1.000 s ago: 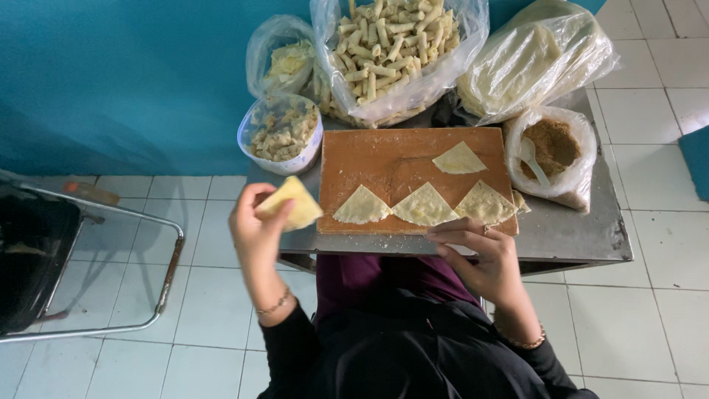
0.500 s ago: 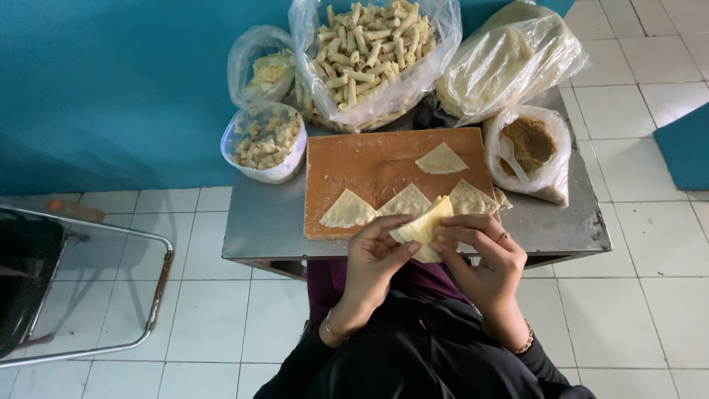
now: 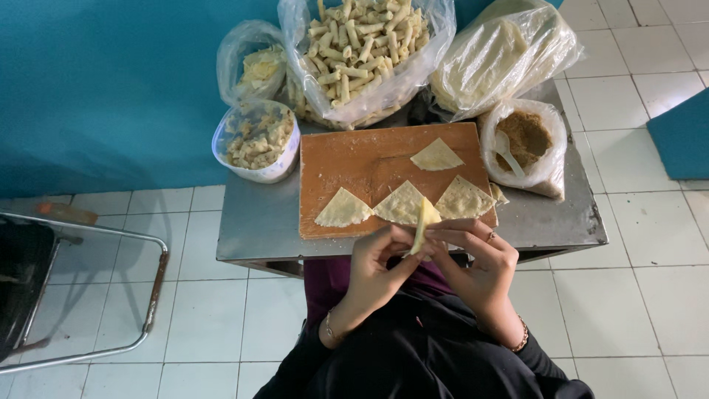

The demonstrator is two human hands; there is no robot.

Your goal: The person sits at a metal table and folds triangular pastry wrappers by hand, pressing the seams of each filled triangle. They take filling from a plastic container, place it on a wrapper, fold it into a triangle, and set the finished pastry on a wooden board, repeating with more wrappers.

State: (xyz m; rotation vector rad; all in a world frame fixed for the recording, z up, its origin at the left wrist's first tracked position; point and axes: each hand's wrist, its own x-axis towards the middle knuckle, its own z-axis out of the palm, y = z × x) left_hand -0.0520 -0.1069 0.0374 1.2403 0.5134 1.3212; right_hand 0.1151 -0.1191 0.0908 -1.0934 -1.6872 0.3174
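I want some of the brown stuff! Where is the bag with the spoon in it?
In the head view, the bag of brown filling sits on the metal table's right side, just right of the wooden board, below the big bag of flat wrappers.

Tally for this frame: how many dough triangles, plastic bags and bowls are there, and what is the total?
Dough triangles flat on the wooden board: 4
Dough piece held by the left hand and right hand: 1
Plastic bags on the table: 4
Plastic bowl: 1
Total: 10
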